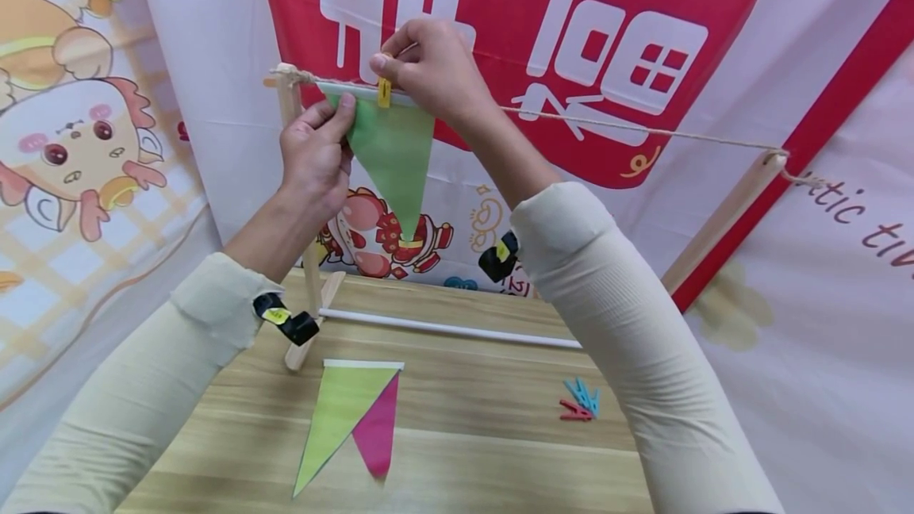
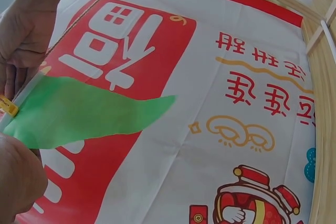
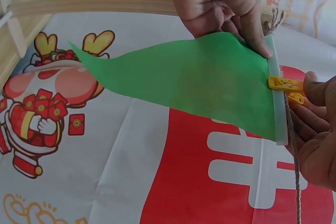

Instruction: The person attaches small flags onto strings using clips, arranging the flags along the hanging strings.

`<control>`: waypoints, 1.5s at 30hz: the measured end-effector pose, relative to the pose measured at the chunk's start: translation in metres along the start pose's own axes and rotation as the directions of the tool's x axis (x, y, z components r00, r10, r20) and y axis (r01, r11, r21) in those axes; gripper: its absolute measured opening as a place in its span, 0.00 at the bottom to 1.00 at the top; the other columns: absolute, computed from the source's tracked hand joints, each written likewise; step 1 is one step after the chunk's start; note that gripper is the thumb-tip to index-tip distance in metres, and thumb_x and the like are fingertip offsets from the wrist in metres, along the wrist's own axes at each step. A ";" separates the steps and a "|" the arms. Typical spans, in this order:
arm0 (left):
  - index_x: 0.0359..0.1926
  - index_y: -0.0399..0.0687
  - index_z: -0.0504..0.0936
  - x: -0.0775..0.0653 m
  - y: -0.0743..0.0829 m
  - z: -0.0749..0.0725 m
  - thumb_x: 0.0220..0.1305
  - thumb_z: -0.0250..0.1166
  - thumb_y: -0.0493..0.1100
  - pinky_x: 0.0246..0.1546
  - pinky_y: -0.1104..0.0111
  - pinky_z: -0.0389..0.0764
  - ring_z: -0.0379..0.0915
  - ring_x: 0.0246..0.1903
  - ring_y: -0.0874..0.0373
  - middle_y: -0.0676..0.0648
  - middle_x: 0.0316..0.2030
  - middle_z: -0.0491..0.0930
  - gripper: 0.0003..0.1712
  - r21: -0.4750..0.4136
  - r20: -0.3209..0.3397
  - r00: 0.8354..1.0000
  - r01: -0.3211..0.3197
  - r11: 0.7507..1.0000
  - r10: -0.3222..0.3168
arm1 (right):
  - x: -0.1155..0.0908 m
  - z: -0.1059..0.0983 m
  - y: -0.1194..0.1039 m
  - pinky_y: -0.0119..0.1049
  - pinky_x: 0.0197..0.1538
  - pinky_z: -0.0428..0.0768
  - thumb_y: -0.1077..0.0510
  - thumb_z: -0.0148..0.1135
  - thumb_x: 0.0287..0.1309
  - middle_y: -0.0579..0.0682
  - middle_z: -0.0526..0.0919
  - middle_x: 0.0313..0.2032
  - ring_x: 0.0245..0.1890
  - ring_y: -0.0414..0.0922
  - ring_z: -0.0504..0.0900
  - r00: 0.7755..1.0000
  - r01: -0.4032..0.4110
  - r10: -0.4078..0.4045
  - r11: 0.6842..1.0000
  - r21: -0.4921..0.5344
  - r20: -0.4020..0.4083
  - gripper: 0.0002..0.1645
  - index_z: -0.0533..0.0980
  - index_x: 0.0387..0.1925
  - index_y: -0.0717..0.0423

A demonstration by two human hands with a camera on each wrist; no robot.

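A green pennant [image 1: 393, 149] with a white top strip hangs at the twine [image 1: 643, 130] near the left post. My left hand [image 1: 317, 149] pinches its upper left corner between thumb and fingers. With thumb and fingers my right hand [image 1: 435, 70] pinches a yellow clothespin [image 1: 385, 92], which sits over the strip near its middle. In the right wrist view, the clothespin [image 3: 286, 84] straddles the white strip [image 3: 278, 114] beside the twine [image 3: 295, 166]. Whether its jaws also grip the twine I cannot tell.
On the wooden table lie a yellow-green pennant [image 1: 343, 403] overlapping a magenta pennant [image 1: 378, 435], plus blue clothespins [image 1: 585, 397] and a red clothespin [image 1: 575, 411]. A white rod [image 1: 450, 329] runs low between the left post [image 1: 312, 276] and the right side. Printed cloth [image 1: 485, 157] hangs behind.
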State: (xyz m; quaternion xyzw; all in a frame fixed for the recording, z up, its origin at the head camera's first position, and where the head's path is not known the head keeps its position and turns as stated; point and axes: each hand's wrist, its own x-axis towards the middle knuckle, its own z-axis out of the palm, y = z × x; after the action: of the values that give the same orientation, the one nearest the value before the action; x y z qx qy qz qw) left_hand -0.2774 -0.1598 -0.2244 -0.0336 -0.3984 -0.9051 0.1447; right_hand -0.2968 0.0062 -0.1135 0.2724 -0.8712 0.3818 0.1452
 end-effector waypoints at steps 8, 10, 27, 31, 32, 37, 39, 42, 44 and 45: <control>0.65 0.44 0.88 -0.003 -0.001 -0.001 0.74 0.74 0.43 0.69 0.69 0.86 0.82 0.68 0.55 0.48 0.66 0.83 0.21 0.011 0.035 0.999 -0.015 1.000 0.015 | -0.002 -0.002 -0.001 0.30 0.63 0.89 0.48 0.73 0.77 0.51 0.90 0.64 0.61 0.41 0.92 1.000 -0.008 0.008 1.000 0.011 0.027 0.25 0.84 0.65 0.57; 0.66 0.45 0.88 -0.004 -0.001 -0.002 0.75 0.74 0.44 0.71 0.69 0.85 0.82 0.69 0.54 0.48 0.67 0.83 0.22 0.016 0.045 0.999 -0.019 1.000 0.018 | -0.002 -0.003 -0.001 0.31 0.64 0.89 0.47 0.73 0.77 0.50 0.89 0.67 0.64 0.41 0.91 0.999 -0.021 0.021 1.000 0.017 0.033 0.27 0.83 0.68 0.56; 0.69 0.45 0.85 -0.009 -0.001 -0.003 0.75 0.75 0.48 0.70 0.70 0.85 0.82 0.71 0.53 0.48 0.70 0.85 0.26 0.044 0.080 0.997 -0.011 0.999 0.008 | -0.011 -0.010 0.006 0.30 0.62 0.90 0.47 0.75 0.75 0.49 0.90 0.65 0.62 0.40 0.91 0.998 0.018 -0.020 1.000 0.023 0.054 0.29 0.83 0.69 0.56; 0.71 0.47 0.83 -0.010 -0.003 -0.004 0.75 0.76 0.50 0.73 0.69 0.83 0.82 0.73 0.52 0.48 0.72 0.84 0.29 0.072 0.091 0.996 -0.014 0.997 0.007 | -0.016 -0.014 0.009 0.29 0.62 0.90 0.45 0.75 0.74 0.48 0.91 0.65 0.62 0.38 0.91 0.998 0.034 -0.034 0.999 0.009 0.051 0.30 0.83 0.69 0.55; 0.72 0.47 0.82 -0.011 -0.004 -0.005 0.75 0.76 0.50 0.74 0.69 0.82 0.82 0.74 0.52 0.48 0.72 0.84 0.30 0.083 0.092 0.996 -0.015 0.996 0.008 | -0.017 -0.015 0.010 0.29 0.62 0.90 0.45 0.75 0.74 0.48 0.91 0.65 0.62 0.38 0.91 0.998 0.037 -0.037 0.999 0.006 0.051 0.30 0.82 0.69 0.55; 0.73 0.48 0.81 -0.011 -0.009 -0.005 0.75 0.76 0.52 0.76 0.67 0.81 0.81 0.74 0.51 0.48 0.73 0.83 0.32 0.126 0.094 0.995 -0.025 0.992 0.013 | -0.022 -0.024 0.015 0.29 0.61 0.90 0.44 0.75 0.74 0.48 0.91 0.64 0.60 0.38 0.91 0.998 0.050 -0.051 0.999 0.017 0.036 0.30 0.83 0.69 0.54; 0.73 0.48 0.81 -0.010 -0.011 -0.005 0.75 0.76 0.52 0.77 0.66 0.80 0.80 0.74 0.50 0.48 0.73 0.83 0.32 0.133 0.092 0.996 -0.026 0.991 0.013 | -0.024 -0.028 0.017 0.29 0.61 0.90 0.44 0.76 0.73 0.48 0.91 0.63 0.60 0.38 0.91 0.998 0.054 -0.054 0.998 0.024 0.027 0.29 0.83 0.68 0.54; 0.72 0.47 0.82 -0.010 -0.013 -0.005 0.75 0.76 0.52 0.79 0.65 0.79 0.80 0.74 0.49 0.48 0.72 0.83 0.31 0.146 0.085 0.996 -0.027 0.989 0.015 | -0.027 -0.032 0.020 0.29 0.62 0.90 0.44 0.76 0.73 0.48 0.92 0.62 0.59 0.38 0.91 0.998 0.056 -0.057 0.998 0.028 0.014 0.28 0.84 0.66 0.54; 0.71 0.47 0.82 -0.009 -0.015 -0.006 0.75 0.76 0.52 0.79 0.65 0.78 0.80 0.73 0.49 0.48 0.71 0.83 0.30 0.152 0.080 0.997 -0.029 0.988 0.017 | -0.029 -0.034 0.023 0.29 0.62 0.90 0.45 0.76 0.73 0.48 0.92 0.61 0.58 0.38 0.91 0.998 0.070 -0.070 0.997 0.035 -0.003 0.27 0.85 0.65 0.54; 0.71 0.47 0.82 -0.009 -0.015 -0.006 0.75 0.76 0.52 0.80 0.65 0.78 0.80 0.73 0.49 0.48 0.71 0.83 0.30 0.156 0.079 0.997 -0.032 0.987 0.020 | -0.030 -0.035 0.024 0.29 0.62 0.90 0.45 0.76 0.73 0.48 0.93 0.60 0.57 0.38 0.91 0.997 0.080 -0.080 0.996 0.042 -0.014 0.26 0.86 0.65 0.54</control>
State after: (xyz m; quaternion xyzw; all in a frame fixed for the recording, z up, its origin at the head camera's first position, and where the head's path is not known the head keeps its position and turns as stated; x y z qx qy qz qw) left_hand -0.2727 -0.1520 -0.2408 -0.0622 -0.4734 -0.8669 0.1432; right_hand -0.2850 0.0567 -0.1180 0.3078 -0.8502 0.3960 0.1600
